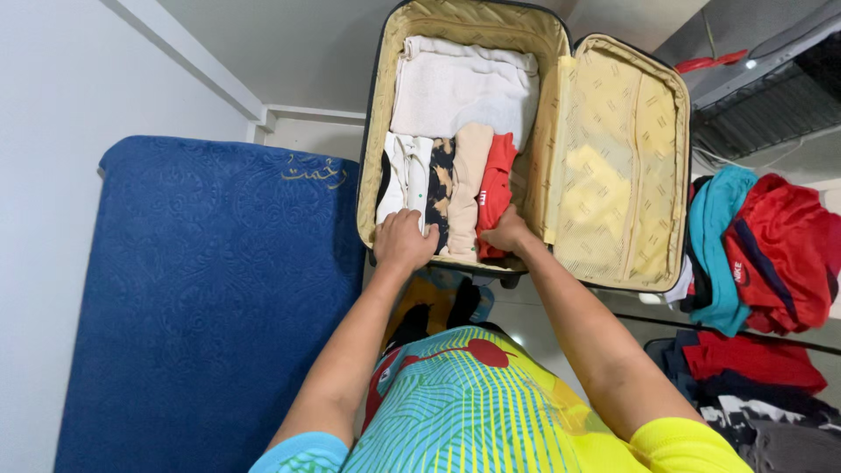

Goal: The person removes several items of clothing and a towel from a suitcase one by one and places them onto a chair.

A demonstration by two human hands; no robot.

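Note:
An open suitcase (377, 131) with a beige lining lies on the floor, its lid (622, 166) folded out to the right. Inside, a white folded towel (460, 88) fills the far end. In front of it stand rolled clothes side by side: a white one (405, 171), a dark patterned one (441, 180), a beige one (469, 175) and a red one (497, 180). My left hand (403, 241) presses on the near ends of the white and patterned rolls. My right hand (508, 235) rests on the near end of the red roll.
A blue patterned mattress (201, 298) lies along the left wall. A pile of red, teal and dark clothes (762, 263) sits to the right of the lid. More dark garments (753, 394) lie at the lower right.

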